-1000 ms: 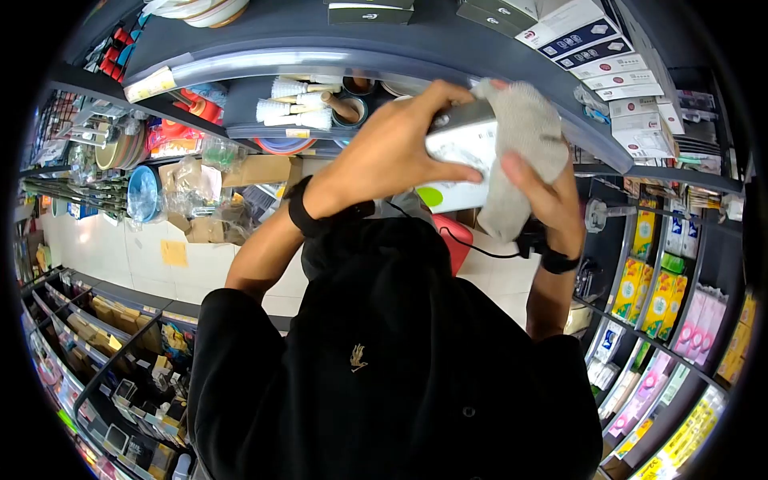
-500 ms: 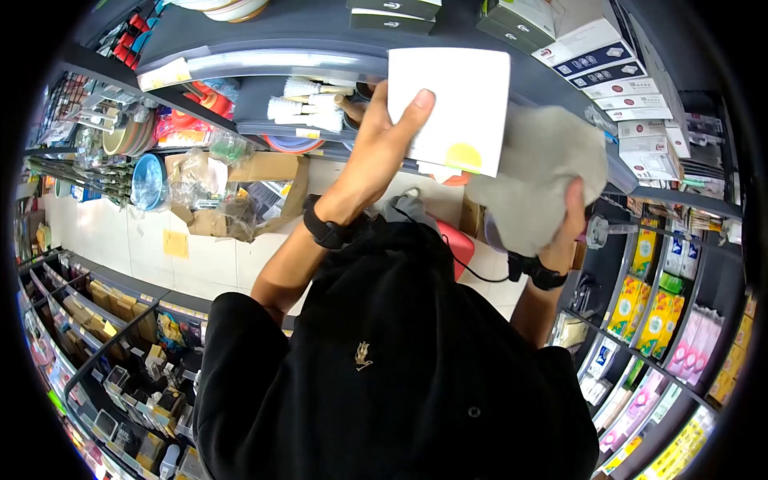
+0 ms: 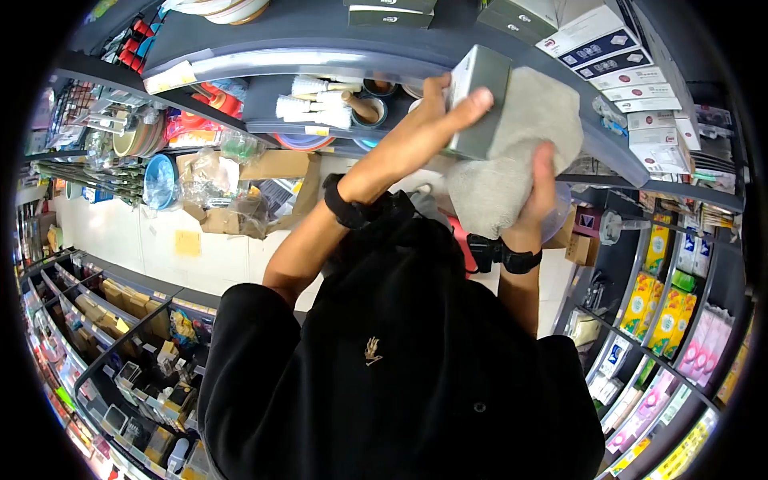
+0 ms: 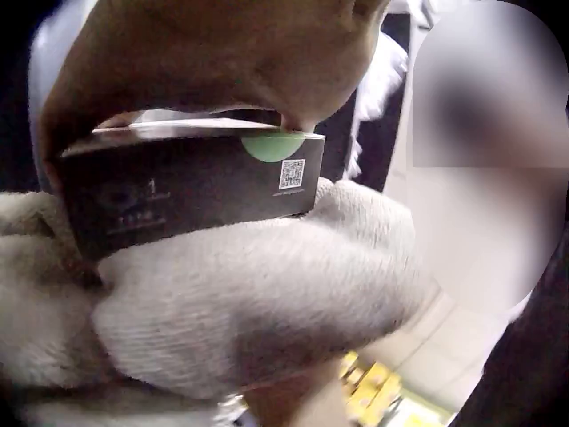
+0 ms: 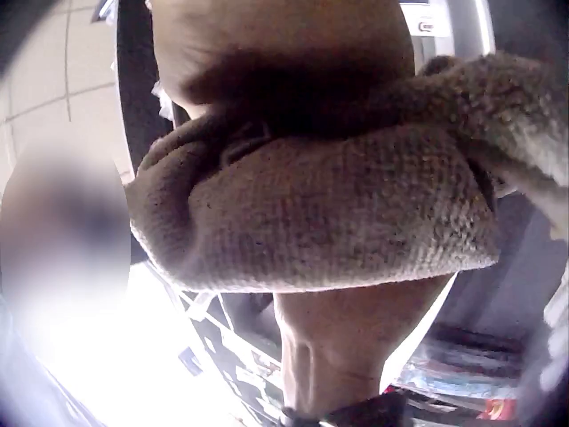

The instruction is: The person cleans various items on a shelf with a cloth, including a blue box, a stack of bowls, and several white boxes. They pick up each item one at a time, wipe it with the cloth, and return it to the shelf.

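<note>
My left hand (image 3: 432, 128) grips a small carton box (image 3: 486, 96) just off the shelf's front edge, thumb on one side and fingers on the other. The box stands tilted with a dark grey side showing. In the left wrist view that dark side (image 4: 191, 191) carries a green half circle and a QR code. A grey-beige cleaning cloth (image 3: 544, 108), thick and knitted, lies against the box's right side. My right hand (image 3: 540, 192) holds the cloth from the right with the thumb on top; its fingers are hidden under the folds (image 5: 338, 209).
A dark shelf (image 3: 312, 36) runs ahead, with stacked white boxes (image 3: 616, 76) at right and bowls (image 3: 216, 8) at left. Below it lie white brushes (image 3: 316, 108). An open cardboard box (image 3: 276, 168) sits on the tiled floor (image 3: 104, 248). Packed racks (image 3: 656, 304) stand at right.
The box first had the cloth over its right end, then turned its white face up with the cloth apart. Now it is turned dark side up, the cloth back against it.
</note>
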`<state>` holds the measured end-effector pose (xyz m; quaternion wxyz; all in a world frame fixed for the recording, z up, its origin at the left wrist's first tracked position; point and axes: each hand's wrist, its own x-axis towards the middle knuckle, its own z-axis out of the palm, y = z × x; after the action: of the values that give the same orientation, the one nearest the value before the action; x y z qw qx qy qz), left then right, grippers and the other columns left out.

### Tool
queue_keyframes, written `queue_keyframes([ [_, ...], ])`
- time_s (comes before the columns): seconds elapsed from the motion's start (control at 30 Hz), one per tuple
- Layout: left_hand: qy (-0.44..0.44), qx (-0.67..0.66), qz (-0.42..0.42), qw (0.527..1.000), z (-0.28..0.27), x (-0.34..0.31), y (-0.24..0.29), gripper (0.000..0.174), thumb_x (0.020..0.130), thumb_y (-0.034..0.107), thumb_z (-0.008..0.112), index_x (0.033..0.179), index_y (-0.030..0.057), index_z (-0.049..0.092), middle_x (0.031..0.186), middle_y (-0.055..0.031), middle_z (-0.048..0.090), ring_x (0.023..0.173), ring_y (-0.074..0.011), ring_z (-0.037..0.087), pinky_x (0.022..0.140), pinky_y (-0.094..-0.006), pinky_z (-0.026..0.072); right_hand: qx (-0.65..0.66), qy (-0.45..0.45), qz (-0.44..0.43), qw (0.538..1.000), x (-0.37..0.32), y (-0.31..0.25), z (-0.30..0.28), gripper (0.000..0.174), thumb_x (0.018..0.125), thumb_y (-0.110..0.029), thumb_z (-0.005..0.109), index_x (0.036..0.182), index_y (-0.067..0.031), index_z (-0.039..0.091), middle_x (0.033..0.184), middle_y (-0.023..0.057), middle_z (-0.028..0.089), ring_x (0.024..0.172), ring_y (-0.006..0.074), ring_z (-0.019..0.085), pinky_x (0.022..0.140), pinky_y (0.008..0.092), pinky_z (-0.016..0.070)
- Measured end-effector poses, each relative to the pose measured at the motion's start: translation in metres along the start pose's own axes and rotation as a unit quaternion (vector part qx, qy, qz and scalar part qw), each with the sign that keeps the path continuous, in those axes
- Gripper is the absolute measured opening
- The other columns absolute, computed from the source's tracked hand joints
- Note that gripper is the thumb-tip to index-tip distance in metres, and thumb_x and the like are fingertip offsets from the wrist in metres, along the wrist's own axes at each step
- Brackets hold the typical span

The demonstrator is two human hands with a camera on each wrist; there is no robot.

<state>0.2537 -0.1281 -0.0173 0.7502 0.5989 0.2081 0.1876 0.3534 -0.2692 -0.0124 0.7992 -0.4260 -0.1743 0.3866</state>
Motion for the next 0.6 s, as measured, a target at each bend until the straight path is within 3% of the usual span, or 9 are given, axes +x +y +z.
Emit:
queue_keyframes([
  [0.03,-0.010,-0.105,-0.015,0.994,0.005,-0.001,0.002,0.104,0.086,0.069,0.057,0.140,-0.0161,0.031,0.134,-0.0311,0.043,0.130,-0.0361,0.044,0.106,-0.0402,0.0393,-0.107,-0.010,-0.043,0.993,0.001,0.001,0.004,0.048,0.093,-0.027,0.062,0.131,0.0013,0.053,0.122,0.0108,0.061,0.107,0.0193,0.059,0.095,0.0332,0.0460],
  [0.07,-0.022,-0.162,-0.041,0.986,0.004,0.003,-0.006,0.086,0.090,0.062,0.056,0.137,-0.0069,0.041,0.128,-0.0193,0.053,0.125,-0.0286,0.049,0.107,-0.0385,0.0367,-0.212,-0.020,-0.086,0.973,0.003,-0.003,0.019,0.042,0.092,-0.022,0.065,0.126,0.0018,0.057,0.115,0.0088,0.064,0.102,0.0165,0.061,0.091,0.0309,0.0468],
  [0.13,0.004,-0.275,-0.112,0.955,0.012,-0.009,0.020,0.065,0.092,0.054,0.054,0.132,0.0027,0.051,0.122,-0.0103,0.058,0.118,-0.0227,0.051,0.104,-0.0368,0.0362,-0.232,-0.041,-0.121,0.964,0.009,-0.006,0.028,0.035,0.091,-0.019,0.068,0.118,0.0022,0.062,0.109,0.0067,0.065,0.098,0.0138,0.059,0.088,0.0286,0.0459],
  [0.37,0.014,-0.331,-0.119,0.936,0.015,-0.014,0.014,0.052,0.093,0.048,0.054,0.124,0.0067,0.058,0.120,-0.0079,0.061,0.112,-0.0209,0.056,0.097,-0.0393,0.0424,-0.264,-0.040,-0.084,0.960,0.030,0.006,-0.013,0.036,0.091,-0.019,0.069,0.119,0.0040,0.064,0.113,0.0089,0.067,0.100,0.0146,0.062,0.087,0.0270,0.0475],
  [0.43,0.015,-0.344,-0.077,0.936,0.018,-0.019,0.017,0.052,0.090,0.050,0.058,0.122,0.0087,0.057,0.119,-0.0090,0.059,0.112,-0.0198,0.053,0.095,-0.0345,0.0413,-0.259,-0.007,-0.090,0.962,0.048,0.017,-0.028,0.039,0.091,-0.020,0.069,0.121,0.0039,0.064,0.115,0.0102,0.067,0.103,0.0163,0.062,0.090,0.0275,0.0475],
  [0.47,0.050,-0.260,-0.050,0.963,0.021,-0.021,0.013,0.070,0.090,0.051,0.059,0.135,0.0000,0.046,0.129,-0.0162,0.054,0.117,-0.0262,0.053,0.099,-0.0382,0.0424,-0.219,0.011,-0.045,0.975,0.055,0.021,-0.033,0.041,0.092,-0.019,0.067,0.125,0.0039,0.062,0.120,0.0110,0.065,0.109,0.0170,0.060,0.097,0.0270,0.0444],
  [0.53,0.038,0.002,0.116,0.993,0.022,-0.007,-0.007,0.091,0.090,0.050,0.060,0.145,-0.0119,0.023,0.142,-0.0274,0.040,0.128,-0.0345,0.044,0.107,-0.0424,0.0379,-0.177,0.065,-0.057,0.980,0.061,0.024,-0.035,0.044,0.095,-0.017,0.063,0.133,0.0036,0.056,0.129,0.0122,0.061,0.119,0.0168,0.056,0.105,0.0281,0.0398],
  [0.57,0.022,0.153,0.186,0.970,0.020,-0.004,-0.014,0.107,0.086,0.043,0.067,0.146,-0.0185,0.003,0.148,-0.0366,0.024,0.137,-0.0446,0.031,0.114,-0.0460,0.0288,-0.244,0.008,-0.187,0.951,0.054,0.021,-0.028,0.046,0.096,-0.019,0.061,0.135,0.0034,0.053,0.133,0.0127,0.058,0.121,0.0174,0.055,0.106,0.0299,0.0391],
  [0.6,0.053,0.281,0.279,0.917,0.021,-0.007,-0.012,0.109,0.078,0.033,0.075,0.148,-0.0155,0.006,0.147,-0.0371,0.021,0.139,-0.0485,0.025,0.115,-0.0476,0.0255,-0.305,-0.045,-0.313,0.898,0.038,0.017,-0.021,0.049,0.097,-0.020,0.060,0.138,0.0032,0.050,0.138,0.0132,0.055,0.124,0.0179,0.053,0.108,0.0316,0.0384],
])
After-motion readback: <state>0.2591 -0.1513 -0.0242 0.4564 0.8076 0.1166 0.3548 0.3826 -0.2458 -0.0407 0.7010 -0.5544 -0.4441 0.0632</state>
